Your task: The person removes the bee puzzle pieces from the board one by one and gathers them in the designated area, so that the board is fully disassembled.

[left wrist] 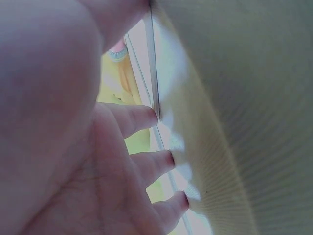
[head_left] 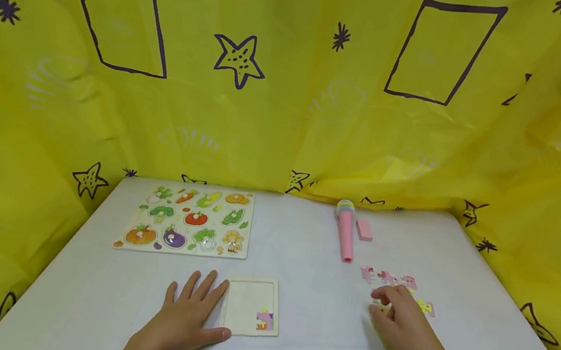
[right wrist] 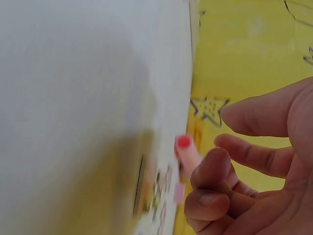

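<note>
My left hand (head_left: 182, 318) lies on the table with its fingers spread; the index fingertip and thumb touch the left side of a small square puzzle tray (head_left: 243, 298). One pink jigsaw piece (head_left: 265, 320) sits in the tray's lower right corner. Over on the right, my right hand (head_left: 410, 329) hovers above several loose jigsaw pieces (head_left: 387, 278), partly hiding them. Its fingers are loosely bent. In the right wrist view, the thumb and fingers of that hand (right wrist: 264, 198) stand apart with nothing between them.
A wooden vegetable puzzle board (head_left: 243, 246) lies at the back left of the white table (head_left: 295, 261). A pink toy microphone (head_left: 345, 236) and a pink block (head_left: 364, 230) lie behind the loose pieces. A yellow patterned curtain (head_left: 277, 121) surrounds the table's back and sides.
</note>
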Available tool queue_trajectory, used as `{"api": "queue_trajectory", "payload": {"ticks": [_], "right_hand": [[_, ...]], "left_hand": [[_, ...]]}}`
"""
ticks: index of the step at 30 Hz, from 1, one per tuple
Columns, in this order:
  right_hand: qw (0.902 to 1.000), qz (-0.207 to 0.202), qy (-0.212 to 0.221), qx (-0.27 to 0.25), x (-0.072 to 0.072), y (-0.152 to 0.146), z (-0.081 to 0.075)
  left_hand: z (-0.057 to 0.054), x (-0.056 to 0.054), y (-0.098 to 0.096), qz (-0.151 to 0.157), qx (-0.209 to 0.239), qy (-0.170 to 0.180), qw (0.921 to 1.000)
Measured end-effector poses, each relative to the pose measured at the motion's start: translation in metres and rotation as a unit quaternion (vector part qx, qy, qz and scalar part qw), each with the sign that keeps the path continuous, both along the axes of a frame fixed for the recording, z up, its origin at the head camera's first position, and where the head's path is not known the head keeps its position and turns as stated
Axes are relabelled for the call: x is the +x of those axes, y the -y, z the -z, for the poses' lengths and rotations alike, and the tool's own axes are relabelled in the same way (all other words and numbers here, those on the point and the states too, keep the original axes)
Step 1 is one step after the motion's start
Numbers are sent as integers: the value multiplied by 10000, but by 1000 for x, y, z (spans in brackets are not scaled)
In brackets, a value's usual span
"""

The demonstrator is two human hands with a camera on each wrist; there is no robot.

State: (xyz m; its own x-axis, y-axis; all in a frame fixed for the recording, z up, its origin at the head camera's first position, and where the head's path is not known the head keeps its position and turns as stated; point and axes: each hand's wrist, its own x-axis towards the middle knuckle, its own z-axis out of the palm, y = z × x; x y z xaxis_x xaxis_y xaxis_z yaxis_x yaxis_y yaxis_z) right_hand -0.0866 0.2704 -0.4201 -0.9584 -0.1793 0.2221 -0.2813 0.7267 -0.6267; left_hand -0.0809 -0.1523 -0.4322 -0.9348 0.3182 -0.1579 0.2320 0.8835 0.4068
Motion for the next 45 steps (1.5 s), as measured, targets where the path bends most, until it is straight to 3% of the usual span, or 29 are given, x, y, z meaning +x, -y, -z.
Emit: {"api": "queue_trajectory", "payload": {"ticks": [3, 7, 14, 20, 31, 45], "right_hand": [[9994, -343, -93, -42, -2, 19, -1], [9965, -825, 96, -76, -5, 46, -4], [9842, -1746, 261, -128, -7, 87, -4], [9753, -2173, 384, -37, -10, 116, -2], [9659, -2503, 623, 214, -6, 147, 10], [9636, -2360, 1013, 736, -15, 152, 2]], "left_hand": [[0, 1, 0, -15, 55, 16, 10000], [0, 3, 0, -36, 37, 74, 10000], [2, 5, 1, -51, 33, 131, 9999], [3, 4, 2, -45, -18, 34, 10000], [5, 6, 2, -70, -49, 57, 9999], [3, 1, 0, 3, -83, -64, 9999]]}}
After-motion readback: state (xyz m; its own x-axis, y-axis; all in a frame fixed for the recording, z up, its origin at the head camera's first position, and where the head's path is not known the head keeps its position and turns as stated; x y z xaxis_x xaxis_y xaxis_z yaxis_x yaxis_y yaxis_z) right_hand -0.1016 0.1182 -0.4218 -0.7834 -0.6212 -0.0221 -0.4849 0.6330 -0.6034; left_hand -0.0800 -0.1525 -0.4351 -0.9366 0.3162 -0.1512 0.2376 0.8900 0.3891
